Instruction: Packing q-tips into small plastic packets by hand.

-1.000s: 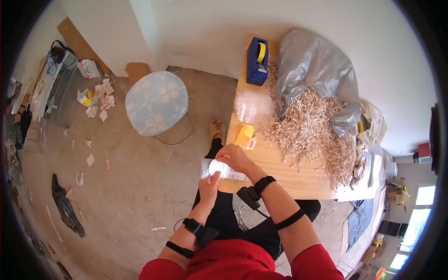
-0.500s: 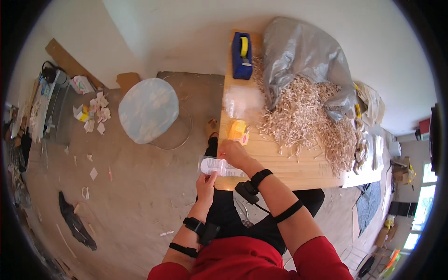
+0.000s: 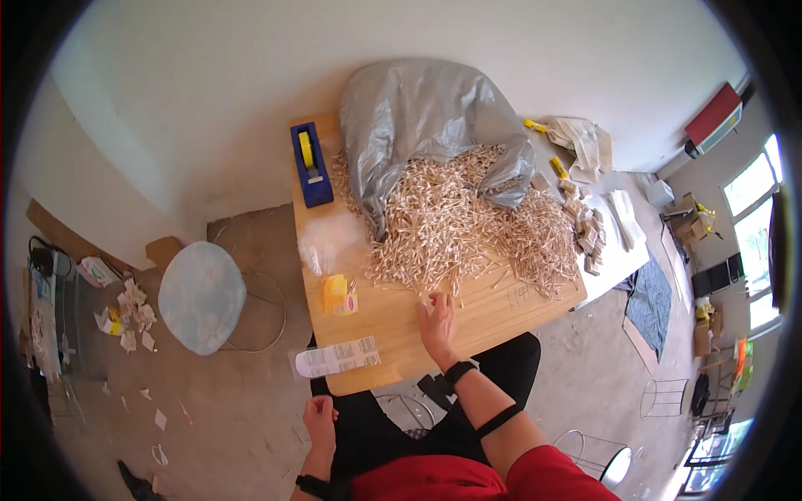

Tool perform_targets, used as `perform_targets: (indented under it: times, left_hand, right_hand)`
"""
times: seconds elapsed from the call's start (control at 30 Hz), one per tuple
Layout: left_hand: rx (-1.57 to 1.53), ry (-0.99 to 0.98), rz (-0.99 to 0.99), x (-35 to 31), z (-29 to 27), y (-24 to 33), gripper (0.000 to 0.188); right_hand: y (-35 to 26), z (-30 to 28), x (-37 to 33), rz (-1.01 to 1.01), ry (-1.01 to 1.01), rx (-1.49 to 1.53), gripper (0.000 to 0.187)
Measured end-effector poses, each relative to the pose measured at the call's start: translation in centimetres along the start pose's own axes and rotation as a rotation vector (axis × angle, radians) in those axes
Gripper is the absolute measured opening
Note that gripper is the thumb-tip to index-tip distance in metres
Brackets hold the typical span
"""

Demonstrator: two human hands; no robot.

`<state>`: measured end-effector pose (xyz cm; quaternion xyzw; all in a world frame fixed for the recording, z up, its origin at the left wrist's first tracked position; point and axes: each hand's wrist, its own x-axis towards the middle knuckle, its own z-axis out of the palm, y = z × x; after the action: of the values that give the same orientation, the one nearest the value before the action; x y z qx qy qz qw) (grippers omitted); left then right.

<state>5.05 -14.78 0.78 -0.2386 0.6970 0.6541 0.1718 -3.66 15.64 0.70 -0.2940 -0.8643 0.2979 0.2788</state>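
Note:
My right hand (image 3: 437,326) is over the wooden table (image 3: 393,321) at the near edge of a large heap of thin sticks with pale tips (image 3: 434,230), which look like cotton swabs. Its fingers are bent, with thumb and forefinger somewhat apart; nothing shows clearly between them. My left hand (image 3: 321,420) hangs just off the near left corner of the table, fingers curled in, with nothing visible in it. Between the hands and the table's left side lies a flat clear plastic sleeve with a white printed card (image 3: 338,357). It juts past the left edge, untouched.
Beyond the sleeve are a yellow packet (image 3: 336,295), clear plastic bags (image 3: 332,243) and a blue tape dispenser (image 3: 312,167). A grey plastic bag (image 3: 430,104) spills the sticks. Bundled sticks (image 3: 587,225) lie at right; a pale covered stool (image 3: 202,298) stands at left.
Both hands have let go of the plastic sleeve, which now lies on the table. My right hand has moved right to the heap, my left hand down toward me. The view has shifted right.

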Motion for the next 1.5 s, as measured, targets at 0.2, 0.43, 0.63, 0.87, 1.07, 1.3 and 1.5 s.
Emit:
perform_targets:
  times: [0.2, 0.43, 0.63, 0.87, 1.07, 1.3, 1.5]
  left_hand:
    - [0.037, -0.180, 0.108, -2.6, 1.6, 0.9, 0.014]
    - [0.601, -0.375, 0.658, -1.5, 10.1, 4.5, 0.018]
    - [0.715, -0.157, 0.900, 2.2, 15.6, 5.7, 0.036]
    - [0.852, -0.067, 0.690, 4.2, 17.7, 6.3, 0.031]
    - [0.839, -0.073, 0.798, 5.6, 19.8, 7.1, 0.021]
    - [0.900, -0.065, 0.786, 6.0, 19.0, 6.4, 0.017]
    - [0.940, -0.056, 0.879, 2.8, 21.8, 7.5, 0.018]
  right_hand:
    - [2.7, -1.0, 1.3, 0.003, -0.221, -0.133, 0.014]
    - [3.3, -4.8, -0.9, -0.211, -0.437, 0.047, 0.009]
    - [3.7, -6.0, -0.7, -0.080, -0.457, 0.188, 0.011]
    - [4.9, -6.4, 0.1, 0.107, -0.355, 0.202, 0.011]
    - [5.4, -6.2, 0.8, 0.051, -0.486, 0.245, 0.016]
    - [6.8, -6.2, -0.1, 0.036, -0.121, 0.039, 0.021]
    - [4.0, -5.6, -1.5, -0.035, -0.224, 0.069, 0.023]
